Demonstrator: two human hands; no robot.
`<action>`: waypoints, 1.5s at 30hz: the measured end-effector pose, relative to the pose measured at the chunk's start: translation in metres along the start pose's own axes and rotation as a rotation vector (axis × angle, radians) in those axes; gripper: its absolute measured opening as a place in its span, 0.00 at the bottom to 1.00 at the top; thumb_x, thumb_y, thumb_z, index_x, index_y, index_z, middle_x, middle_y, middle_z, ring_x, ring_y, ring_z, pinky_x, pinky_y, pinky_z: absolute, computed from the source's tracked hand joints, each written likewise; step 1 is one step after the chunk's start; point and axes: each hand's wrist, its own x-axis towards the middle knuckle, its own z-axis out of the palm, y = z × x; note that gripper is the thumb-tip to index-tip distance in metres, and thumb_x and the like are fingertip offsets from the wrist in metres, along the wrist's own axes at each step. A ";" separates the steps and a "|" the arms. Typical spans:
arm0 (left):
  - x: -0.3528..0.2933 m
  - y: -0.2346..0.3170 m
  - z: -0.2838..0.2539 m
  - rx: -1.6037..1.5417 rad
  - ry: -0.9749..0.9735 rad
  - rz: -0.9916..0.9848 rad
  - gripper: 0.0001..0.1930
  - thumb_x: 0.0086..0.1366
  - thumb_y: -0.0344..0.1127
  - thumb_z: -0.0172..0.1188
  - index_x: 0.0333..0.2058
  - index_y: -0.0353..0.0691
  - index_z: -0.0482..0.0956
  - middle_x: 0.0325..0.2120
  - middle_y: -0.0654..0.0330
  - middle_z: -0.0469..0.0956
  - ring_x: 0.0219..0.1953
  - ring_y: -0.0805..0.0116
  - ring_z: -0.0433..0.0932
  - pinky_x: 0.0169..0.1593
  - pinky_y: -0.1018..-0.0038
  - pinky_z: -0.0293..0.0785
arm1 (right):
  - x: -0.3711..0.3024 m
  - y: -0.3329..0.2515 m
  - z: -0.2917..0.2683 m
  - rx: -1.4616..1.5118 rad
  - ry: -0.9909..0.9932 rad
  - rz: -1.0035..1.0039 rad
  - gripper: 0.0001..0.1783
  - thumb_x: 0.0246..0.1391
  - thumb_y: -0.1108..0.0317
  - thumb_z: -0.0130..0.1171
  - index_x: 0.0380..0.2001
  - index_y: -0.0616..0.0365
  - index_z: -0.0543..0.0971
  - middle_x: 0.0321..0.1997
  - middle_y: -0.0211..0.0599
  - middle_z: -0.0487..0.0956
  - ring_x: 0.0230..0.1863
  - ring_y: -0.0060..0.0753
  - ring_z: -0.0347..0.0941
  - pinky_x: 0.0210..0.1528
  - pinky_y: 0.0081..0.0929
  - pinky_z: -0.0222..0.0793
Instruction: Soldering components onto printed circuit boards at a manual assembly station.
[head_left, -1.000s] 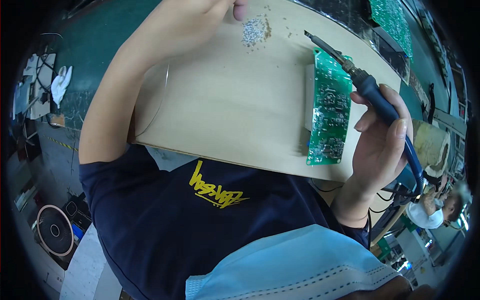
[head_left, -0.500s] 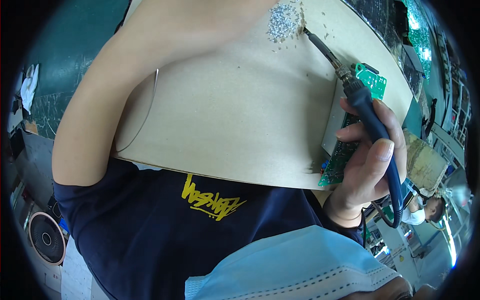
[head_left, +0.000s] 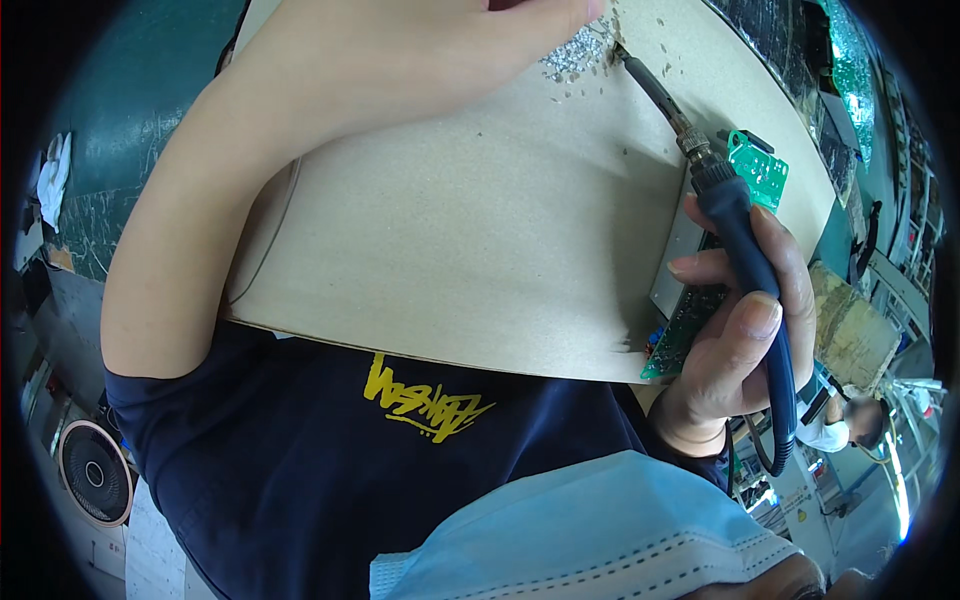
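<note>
My right hand [head_left: 735, 345] is wrapped round a dark blue soldering iron [head_left: 742, 235]. The iron's dark tip touches or hovers at the right edge of a pile of small silvery metal bits [head_left: 575, 60]. Close above that pile, my left hand [head_left: 500, 45] reaches across the board and is cut off by the top edge. A fingertip shows over the bits and the fingers look curled in; whatever they hold is out of sight. A thin silvery wire [head_left: 272, 235] curves out from under my left forearm. Beneath my right hand lies a green circuit board [head_left: 685, 330], partly hidden.
A beige work board [head_left: 450, 240] spans the space before me. Another green circuit board section [head_left: 762, 175] lies beyond my right hand, beside a pale metal plate [head_left: 675, 265]. A round fan [head_left: 95, 473] stands at lower left. A person [head_left: 845, 425] is at far right.
My left hand has come nearer and further into view, covering part of the metal bits. The wire has shifted slightly with it. My right hand keeps its grip on the soldering iron.
</note>
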 end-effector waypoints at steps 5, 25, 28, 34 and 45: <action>0.001 0.002 0.001 0.093 -0.004 0.040 0.03 0.62 0.21 0.58 0.29 0.34 0.75 0.14 0.70 0.60 0.18 0.83 0.56 0.22 0.79 0.50 | 0.002 -0.001 0.001 -0.107 0.007 0.006 0.33 0.68 0.49 0.49 0.54 0.75 0.74 0.36 0.63 0.81 0.35 0.44 0.82 0.44 0.34 0.78; 0.000 -0.009 -0.002 0.214 0.024 0.161 0.03 0.61 0.21 0.59 0.29 0.34 0.75 0.13 0.68 0.60 0.16 0.81 0.57 0.21 0.78 0.51 | 0.005 -0.002 0.003 -0.133 0.029 -0.004 0.30 0.67 0.51 0.51 0.51 0.74 0.76 0.35 0.60 0.82 0.29 0.31 0.78 0.40 0.26 0.73; 0.001 -0.012 -0.003 0.218 0.030 0.192 0.03 0.61 0.21 0.59 0.29 0.34 0.75 0.12 0.68 0.60 0.16 0.81 0.57 0.21 0.78 0.51 | 0.005 0.004 0.000 -0.084 0.014 -0.036 0.27 0.67 0.54 0.52 0.50 0.73 0.76 0.37 0.58 0.81 0.28 0.31 0.78 0.39 0.26 0.74; 0.001 -0.010 -0.003 0.236 0.013 0.173 0.04 0.61 0.21 0.59 0.28 0.35 0.75 0.12 0.69 0.59 0.15 0.81 0.57 0.21 0.78 0.51 | 0.003 0.009 -0.004 0.032 0.020 -0.068 0.23 0.67 0.58 0.54 0.49 0.72 0.77 0.43 0.55 0.81 0.25 0.29 0.77 0.36 0.26 0.74; 0.003 -0.007 -0.005 0.208 -0.072 0.151 0.04 0.59 0.21 0.59 0.27 0.35 0.75 0.11 0.68 0.60 0.15 0.80 0.57 0.20 0.77 0.50 | 0.006 0.012 -0.007 0.015 -0.014 -0.112 0.22 0.67 0.59 0.54 0.49 0.72 0.77 0.43 0.56 0.81 0.24 0.28 0.77 0.37 0.26 0.74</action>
